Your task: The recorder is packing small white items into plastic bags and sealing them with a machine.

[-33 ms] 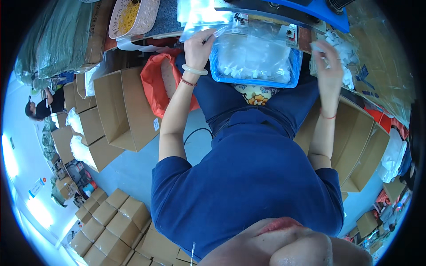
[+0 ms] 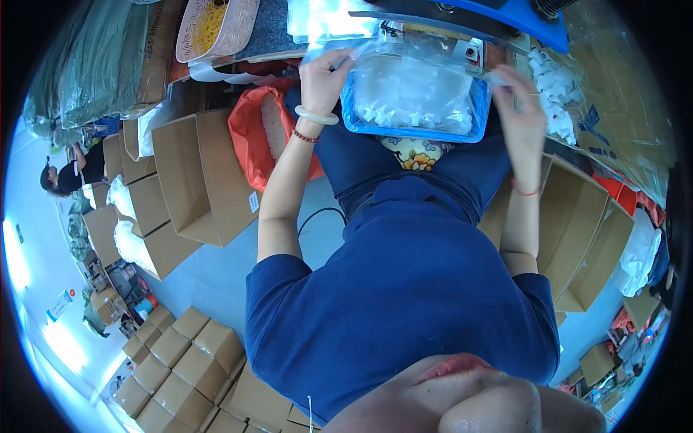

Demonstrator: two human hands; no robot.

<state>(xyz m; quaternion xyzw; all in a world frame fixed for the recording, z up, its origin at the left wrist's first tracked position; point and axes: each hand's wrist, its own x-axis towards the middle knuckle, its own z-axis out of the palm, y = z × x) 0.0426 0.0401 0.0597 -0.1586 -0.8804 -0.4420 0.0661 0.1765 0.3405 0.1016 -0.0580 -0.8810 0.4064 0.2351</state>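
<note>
My left hand [image 2: 323,76] is closed, pinching the edge of a clear plastic bag [image 2: 369,47] at the bench's front edge. A blue-lined tray [image 2: 414,133] in front of me carries clear bags [image 2: 411,81] and small white plastic pieces [image 2: 451,120]. By the tray's right side, my right hand [image 2: 521,101] has its fingertips together on a small pale piece, slightly blurred. To the right of this hand, a heap of white plastic pieces [image 2: 556,86] lies on the bench.
Blue and black equipment [image 2: 476,25] stands over the bench. A pale basket [image 2: 242,29] of yellow rubber bands is at the upper left. A red sack [image 2: 249,137] and open cartons [image 2: 209,173] flank my left arm; more cartons [image 2: 563,209] stand right. Another person [image 2: 79,169] is far left.
My right hand has moved left, from the heap of white pieces toward the tray, with the pale piece at its fingertips. The left hand has barely moved.
</note>
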